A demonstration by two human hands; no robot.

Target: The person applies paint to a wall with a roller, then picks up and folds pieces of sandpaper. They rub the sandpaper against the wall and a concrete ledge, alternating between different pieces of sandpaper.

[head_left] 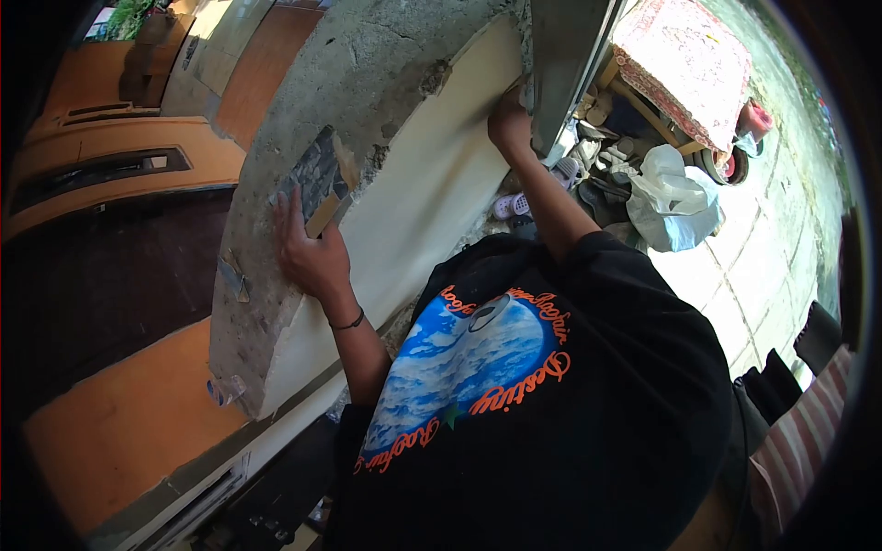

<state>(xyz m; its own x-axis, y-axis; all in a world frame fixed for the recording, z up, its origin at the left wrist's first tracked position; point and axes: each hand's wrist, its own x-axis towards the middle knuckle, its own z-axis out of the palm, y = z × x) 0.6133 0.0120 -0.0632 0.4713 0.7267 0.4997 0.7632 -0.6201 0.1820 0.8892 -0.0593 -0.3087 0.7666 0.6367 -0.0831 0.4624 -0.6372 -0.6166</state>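
Grey-marbled, the block (317, 170) sits on concrete (367, 46) at left, pinched by my left hand (308, 257), my right hand (510, 124) apart beside the metal post (562, 64), its grip hidden; steadying seems underway, calling for even pressure.

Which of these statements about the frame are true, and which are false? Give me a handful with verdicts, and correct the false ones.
1. The left hand touches a gray patterned piece. True.
2. The dark wristband is on the right wrist. False: it is on the left wrist.
3. A pale plastic bag lies beside a pile of shoes. True.
4. The right hand holds that plastic bag. False: it is up near the metal post.
5. The shirt is black with orange lettering. True.
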